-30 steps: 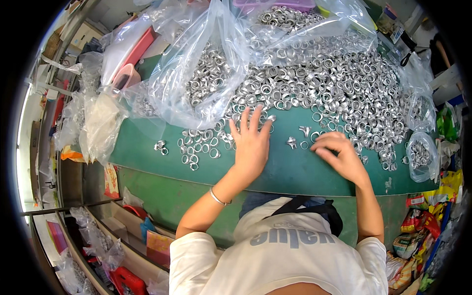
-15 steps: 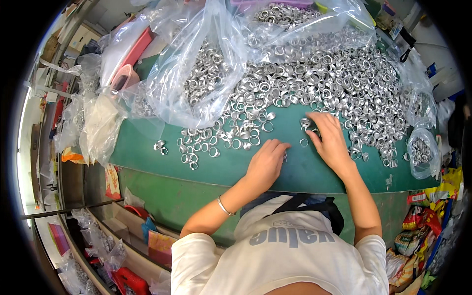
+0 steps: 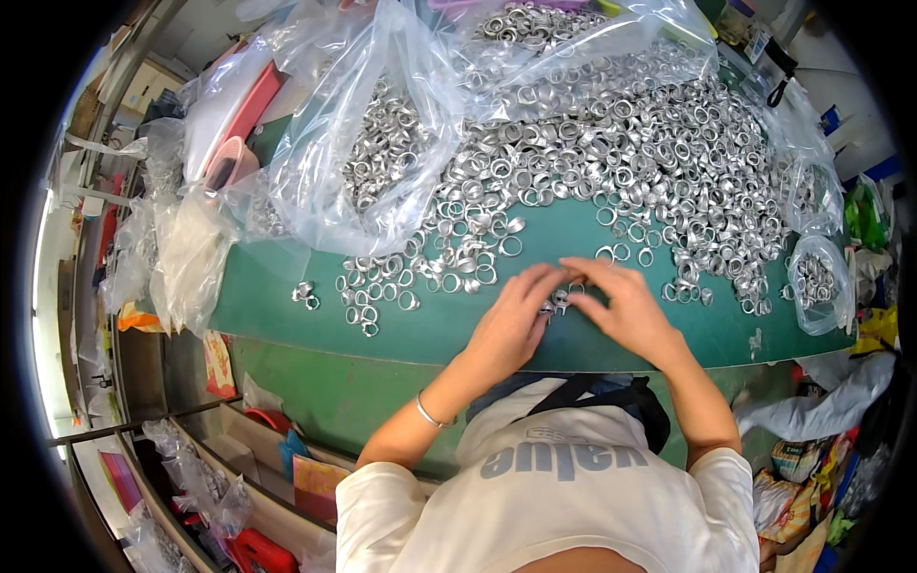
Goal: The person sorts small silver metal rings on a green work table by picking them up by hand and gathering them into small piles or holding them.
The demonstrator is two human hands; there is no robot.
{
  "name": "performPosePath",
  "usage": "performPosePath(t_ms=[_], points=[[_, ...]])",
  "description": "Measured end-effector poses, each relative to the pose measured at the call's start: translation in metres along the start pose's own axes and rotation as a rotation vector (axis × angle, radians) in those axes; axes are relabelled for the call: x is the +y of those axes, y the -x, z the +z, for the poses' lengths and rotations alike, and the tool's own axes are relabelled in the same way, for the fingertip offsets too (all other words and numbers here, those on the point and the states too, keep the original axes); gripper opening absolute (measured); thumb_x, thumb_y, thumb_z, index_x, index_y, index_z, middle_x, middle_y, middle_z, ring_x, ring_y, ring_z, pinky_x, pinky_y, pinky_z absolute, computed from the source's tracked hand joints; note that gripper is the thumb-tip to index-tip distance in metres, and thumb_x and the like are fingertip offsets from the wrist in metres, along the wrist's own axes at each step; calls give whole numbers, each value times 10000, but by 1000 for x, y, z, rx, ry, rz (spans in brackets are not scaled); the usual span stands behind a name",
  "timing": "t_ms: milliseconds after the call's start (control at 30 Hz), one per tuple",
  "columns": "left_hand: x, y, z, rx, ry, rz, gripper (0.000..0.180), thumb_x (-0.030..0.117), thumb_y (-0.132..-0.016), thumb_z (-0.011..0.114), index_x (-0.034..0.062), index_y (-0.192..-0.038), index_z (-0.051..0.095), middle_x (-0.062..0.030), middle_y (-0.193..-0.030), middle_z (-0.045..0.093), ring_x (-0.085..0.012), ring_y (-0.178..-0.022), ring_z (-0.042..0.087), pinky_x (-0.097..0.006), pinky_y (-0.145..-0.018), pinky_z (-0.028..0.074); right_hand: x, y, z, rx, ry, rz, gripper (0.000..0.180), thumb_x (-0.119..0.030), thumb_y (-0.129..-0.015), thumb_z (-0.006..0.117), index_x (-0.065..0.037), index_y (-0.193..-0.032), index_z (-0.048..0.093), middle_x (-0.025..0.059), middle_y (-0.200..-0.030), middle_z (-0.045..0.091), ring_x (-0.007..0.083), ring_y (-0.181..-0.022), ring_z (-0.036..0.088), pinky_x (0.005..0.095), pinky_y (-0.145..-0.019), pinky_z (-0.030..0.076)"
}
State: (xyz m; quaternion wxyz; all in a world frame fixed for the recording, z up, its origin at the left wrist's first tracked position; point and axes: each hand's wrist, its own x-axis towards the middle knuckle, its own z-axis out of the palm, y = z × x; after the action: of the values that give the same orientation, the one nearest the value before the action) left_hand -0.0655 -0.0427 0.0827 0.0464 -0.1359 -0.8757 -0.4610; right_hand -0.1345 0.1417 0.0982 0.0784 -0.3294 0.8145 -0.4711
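Silver metal rings (image 3: 560, 301) in a small bunch lie between my two hands, low over the front part of the green table (image 3: 430, 329). My left hand (image 3: 516, 310) is curled, its fingertips closed on rings at the bunch's left side; its palm side is hidden. From the right, my right hand (image 3: 626, 310) meets it, with thumb and index finger bent around the same bunch. The fingertips of both hands nearly touch. How many rings each hand holds I cannot make out. A large heap of similar rings (image 3: 659, 153) covers the far and right side of the table.
A clear plastic bag (image 3: 315, 181) with rings slumps over the left middle. Looser rings (image 3: 449, 258) trail from the heap, and a few (image 3: 306, 294) sit apart at left. A small bag of rings (image 3: 817, 285) stands at the right edge. Shelving compartments (image 3: 229, 449) are at lower left.
My right hand has come down and left from the heap's edge to my left hand, bringing rings. The hands now meet around a small bunch. The view has shifted slightly.
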Motion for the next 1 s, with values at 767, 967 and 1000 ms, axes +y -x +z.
performPosePath(t_ms=[767,967,1000], points=[[-3,-1,13,147,-53,88,258,-138,-766,595,-12,-989,618,-135,-960,611,-327,-907,573,-390,-780,475,31,-11,-24,224,745,-9,175,-62,-734,718,-8,-868,619,110,-1138,555,294,-1085,487,407,-900,379],[-12,2,9,377,-57,42,223,-139,-786,595,-9,-965,627,-125,-886,630,-285,-833,607,-344,-744,487,9,18,-31,-18,462,-42,190,-36,-711,737,-18,-846,605,103,-1168,547,294,-1122,488,413,-934,376],[-13,1,7,405,-64,24,207,-137,-800,588,-11,-960,626,-117,-890,634,-264,-827,613,-330,-744,490,8,20,-36,-39,413,-31,194,-37,-713,737,-18,-853,604,102,-1175,545,293,-1126,489,413,-939,376]])
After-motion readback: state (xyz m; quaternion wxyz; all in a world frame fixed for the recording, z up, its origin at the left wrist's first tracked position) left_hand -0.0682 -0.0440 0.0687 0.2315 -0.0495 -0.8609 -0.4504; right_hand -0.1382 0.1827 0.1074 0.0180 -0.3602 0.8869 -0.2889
